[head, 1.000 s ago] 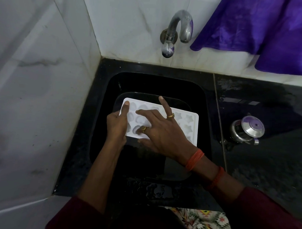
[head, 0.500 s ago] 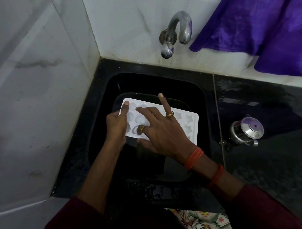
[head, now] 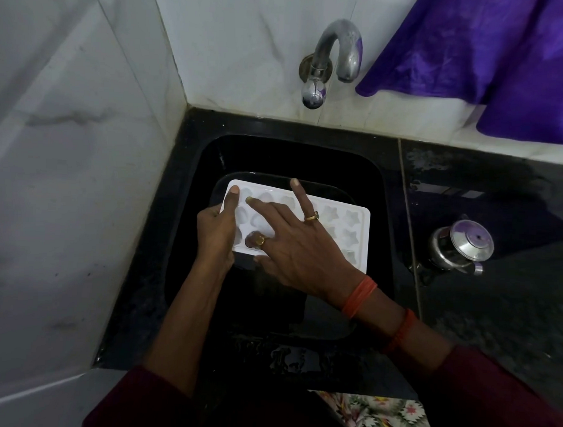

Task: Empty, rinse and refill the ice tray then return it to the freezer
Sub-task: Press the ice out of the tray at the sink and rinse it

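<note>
Over the sink, your left hand grips the tray at 9 o'clock; right hand, fingers spread, presses on cells. Looks emptied; rinse underway, refill and freezer left.

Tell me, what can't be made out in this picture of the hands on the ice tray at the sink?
All in the head view:
- ice tray: left and middle moulds covered by the right hand; contents cannot be told.
- left hand: fingers hidden under the tray's edge.
- sink: bottom and drain lost in darkness.
- purple cloth: cut off by top and right edges.
- steel pot: lid hides the inside.
</note>
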### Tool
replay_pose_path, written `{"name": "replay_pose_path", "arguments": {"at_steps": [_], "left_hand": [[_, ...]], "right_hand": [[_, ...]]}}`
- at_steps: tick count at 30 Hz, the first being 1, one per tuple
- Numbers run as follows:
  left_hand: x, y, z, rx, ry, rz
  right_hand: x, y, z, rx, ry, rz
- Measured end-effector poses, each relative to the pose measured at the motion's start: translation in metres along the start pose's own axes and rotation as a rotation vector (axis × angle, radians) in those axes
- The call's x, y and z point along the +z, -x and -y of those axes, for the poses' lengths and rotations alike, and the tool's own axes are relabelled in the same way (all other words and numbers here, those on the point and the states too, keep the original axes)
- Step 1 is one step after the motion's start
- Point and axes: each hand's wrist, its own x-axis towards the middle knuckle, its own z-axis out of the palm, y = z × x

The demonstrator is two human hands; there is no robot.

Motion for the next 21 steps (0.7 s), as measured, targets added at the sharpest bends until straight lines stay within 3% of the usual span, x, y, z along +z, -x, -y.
{"name": "replay_pose_path", "arguments": {"at_steps": [7, 13, 21], "left_hand": [[0.0, 0.002, -0.003, -0.006, -0.005, 0.005], [-0.002, 0.002, -0.004, -0.036, 0.016, 0.013], [-0.001, 0.004, -0.004, -0.013, -0.009, 0.004]], "right_hand": [[-0.004, -0.001, -0.007, 0.044, -0.049, -0.08], [-0.005, -0.006, -0.009, 0.195, -0.051, -0.035], [-0.001, -0.016, -0.005, 0.154, -0.011, 0.007]]}}
